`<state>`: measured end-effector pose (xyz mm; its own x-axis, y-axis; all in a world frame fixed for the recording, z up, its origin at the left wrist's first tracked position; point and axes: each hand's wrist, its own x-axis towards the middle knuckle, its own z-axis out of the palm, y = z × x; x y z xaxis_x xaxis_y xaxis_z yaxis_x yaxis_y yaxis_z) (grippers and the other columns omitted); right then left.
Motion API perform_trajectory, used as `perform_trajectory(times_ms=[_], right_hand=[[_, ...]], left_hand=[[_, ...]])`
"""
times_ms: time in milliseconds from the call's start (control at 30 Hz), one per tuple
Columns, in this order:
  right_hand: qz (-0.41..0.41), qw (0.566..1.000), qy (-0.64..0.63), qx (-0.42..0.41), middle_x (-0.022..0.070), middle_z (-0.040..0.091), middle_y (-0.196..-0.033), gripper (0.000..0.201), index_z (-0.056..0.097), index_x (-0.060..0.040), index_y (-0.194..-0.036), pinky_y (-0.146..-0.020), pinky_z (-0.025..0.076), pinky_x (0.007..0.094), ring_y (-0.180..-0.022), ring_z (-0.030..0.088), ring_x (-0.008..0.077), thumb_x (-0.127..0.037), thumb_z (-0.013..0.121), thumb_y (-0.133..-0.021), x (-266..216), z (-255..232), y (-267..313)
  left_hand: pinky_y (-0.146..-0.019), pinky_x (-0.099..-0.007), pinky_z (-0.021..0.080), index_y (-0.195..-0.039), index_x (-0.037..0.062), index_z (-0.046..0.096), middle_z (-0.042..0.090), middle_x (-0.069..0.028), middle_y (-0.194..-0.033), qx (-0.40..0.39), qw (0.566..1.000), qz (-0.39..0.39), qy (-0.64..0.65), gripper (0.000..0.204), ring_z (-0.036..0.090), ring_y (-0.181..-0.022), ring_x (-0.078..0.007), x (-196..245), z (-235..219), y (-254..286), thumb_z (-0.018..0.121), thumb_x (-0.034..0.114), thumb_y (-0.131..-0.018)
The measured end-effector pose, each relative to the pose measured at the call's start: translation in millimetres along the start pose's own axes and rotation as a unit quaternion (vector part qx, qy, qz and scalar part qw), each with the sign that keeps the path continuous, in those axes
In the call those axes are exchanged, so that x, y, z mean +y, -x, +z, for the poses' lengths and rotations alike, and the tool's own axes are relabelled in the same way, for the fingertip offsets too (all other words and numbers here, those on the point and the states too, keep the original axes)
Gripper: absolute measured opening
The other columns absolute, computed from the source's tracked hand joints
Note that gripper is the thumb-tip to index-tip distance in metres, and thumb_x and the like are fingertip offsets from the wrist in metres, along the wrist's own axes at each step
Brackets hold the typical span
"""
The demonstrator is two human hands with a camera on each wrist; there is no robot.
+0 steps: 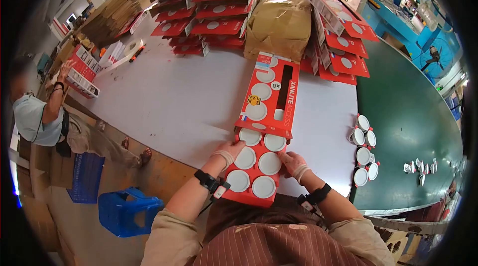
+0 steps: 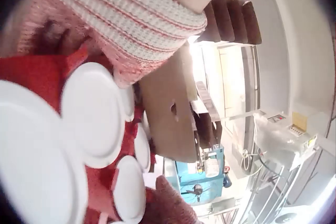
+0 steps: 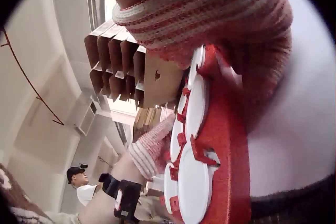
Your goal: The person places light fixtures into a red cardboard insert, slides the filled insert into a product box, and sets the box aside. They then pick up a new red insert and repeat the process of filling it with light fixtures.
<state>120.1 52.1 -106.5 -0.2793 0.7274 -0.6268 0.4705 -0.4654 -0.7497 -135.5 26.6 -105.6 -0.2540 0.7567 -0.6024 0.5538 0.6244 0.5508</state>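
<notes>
A red tray [image 1: 245, 198] filled with white round lights [image 1: 238, 180] lies in front of me at the near edge of the white table. My gloved left hand [image 1: 229, 152] grips its left side, thumb over the top near a light. On the opposite side, my gloved right hand [image 1: 295, 164] holds the tray's edge. The far end of the tray runs into the near opening of a red XANLITE box [image 1: 271, 125], which hides that end. Small red tabs [image 3: 202, 153] stand beside the lights in the right wrist view.
Red open boxes [image 1: 219, 26] are stacked at the back, more boxes [image 1: 343, 42] at right, around a brown carton [image 1: 276, 22]. Loose lights [image 1: 363, 156] stand on the green surface [image 1: 398, 102] at right. A blue plastic stool [image 1: 124, 213] and another person [image 1: 40, 116] are at left.
</notes>
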Motion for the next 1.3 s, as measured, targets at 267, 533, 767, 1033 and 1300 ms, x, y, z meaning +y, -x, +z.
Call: perform_trajectory(times_ms=[267,533,767,1033,1300], right_hand=[[-0.064,0.951,0.283,0.111,0.0144,0.064,-0.084,0.042,0.057,-0.0035,-0.106,-0.067,0.052,0.0399,-0.074,0.062,0.0328,-0.040,0.051,-0.087,-44.0,-14.6,45.9],[-0.413,0.681,0.600,0.064,0.0097,0.033,-0.143,0.063,0.041,-0.0082,-0.133,-0.111,0.018,0.0443,-0.134,0.025,0.0300,-0.047,0.050,-0.084,-30.8,5.1,52.7],[-0.404,0.688,0.600,0.060,0.0089,0.033,-0.143,0.067,0.037,-0.0089,-0.136,-0.112,0.013,0.0459,-0.136,0.023,0.0297,-0.050,0.047,-0.085,-33.7,6.3,58.7],[-0.438,0.672,0.597,0.009,0.0100,0.036,-0.141,0.070,0.038,-0.0080,-0.135,-0.113,0.011,0.0465,-0.136,0.023,0.0277,-0.049,0.052,-0.081,-24.4,25.0,60.3],[-0.476,0.719,0.496,0.103,0.0129,0.048,-0.128,0.048,0.053,-0.0061,-0.118,-0.107,0.023,0.0485,-0.124,0.039,0.0319,-0.035,0.058,-0.080,-20.3,-15.6,80.1]], left_hand=[[-0.094,-0.0392,0.041,-0.129,0.0062,0.045,0.052,-0.0187,-0.126,0.016,1.000,0.012,0.022,0.064,0.050,-0.115,-0.0352,2.4,-10.7,34.0,0.048,0.051,-0.084],[-0.112,-0.0450,0.008,-0.142,0.0175,0.028,0.021,-0.0003,-0.150,0.132,0.847,0.310,-0.410,0.067,0.010,-0.139,-0.0262,-2.3,2.9,69.7,0.040,0.054,-0.088],[-0.112,-0.0449,0.010,-0.143,0.0175,0.026,0.021,-0.0017,-0.150,0.120,0.870,0.310,-0.365,0.066,0.012,-0.139,-0.0277,-8.0,2.5,67.8,0.036,0.054,-0.089],[-0.111,-0.0456,0.015,-0.142,0.0173,0.029,0.024,-0.0006,-0.149,0.139,0.856,0.310,-0.391,0.065,0.017,-0.138,-0.0271,-21.1,1.7,73.4,0.040,0.052,-0.088],[-0.093,-0.0399,0.040,-0.124,0.0058,0.048,0.054,-0.0177,-0.119,0.182,0.958,0.222,-0.004,0.058,0.051,-0.110,-0.0328,-80.3,12.1,97.4,0.056,0.045,-0.081]])
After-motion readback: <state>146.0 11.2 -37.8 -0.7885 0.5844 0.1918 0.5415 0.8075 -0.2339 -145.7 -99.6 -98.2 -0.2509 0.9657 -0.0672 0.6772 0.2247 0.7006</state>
